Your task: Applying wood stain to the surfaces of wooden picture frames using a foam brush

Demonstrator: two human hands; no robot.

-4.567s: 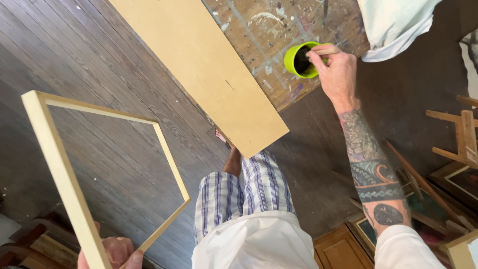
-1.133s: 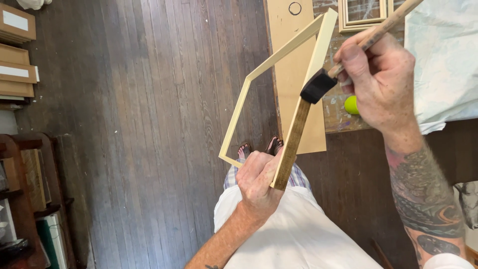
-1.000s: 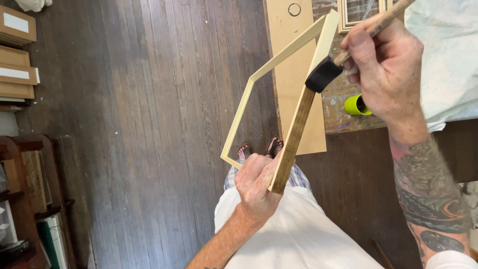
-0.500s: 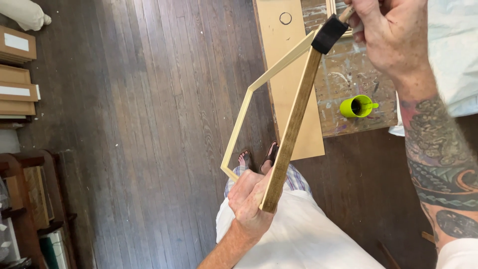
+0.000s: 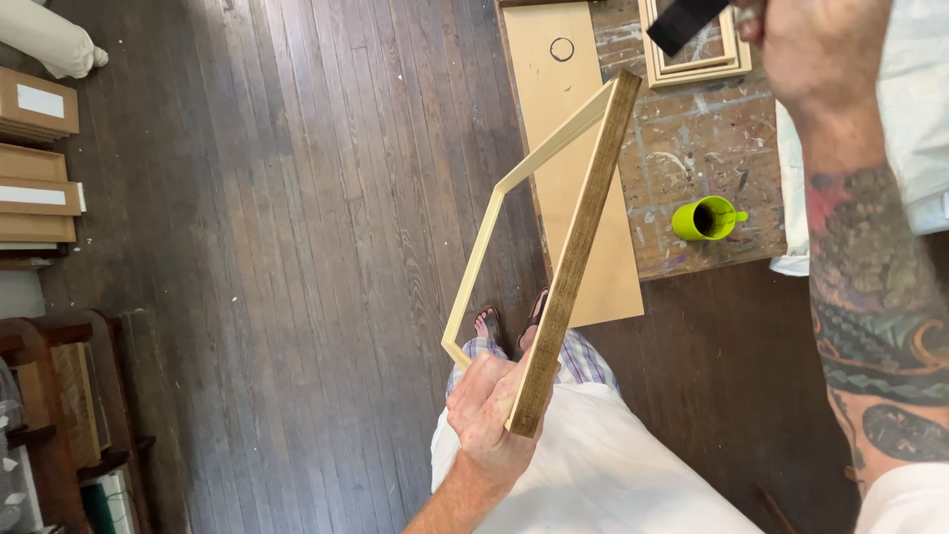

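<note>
While my left hand [image 5: 486,407] grips the wooden frame [image 5: 554,267] at its corner, my right hand [image 5: 816,44], closed around the foam brush [image 5: 684,20], should lay long, even strokes down the stained edge.

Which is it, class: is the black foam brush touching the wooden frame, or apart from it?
Apart. The head view shows the black foam brush in the right hand lifted above the wooden frame, with tabletop visible between them.

A wooden frame [image 5: 554,267] is standing tilted above the floor [image 5: 297,247], left of the table [image 5: 692,158]. A cup [image 5: 704,219] is sitting on the table, right of a board [image 5: 578,148].
</note>
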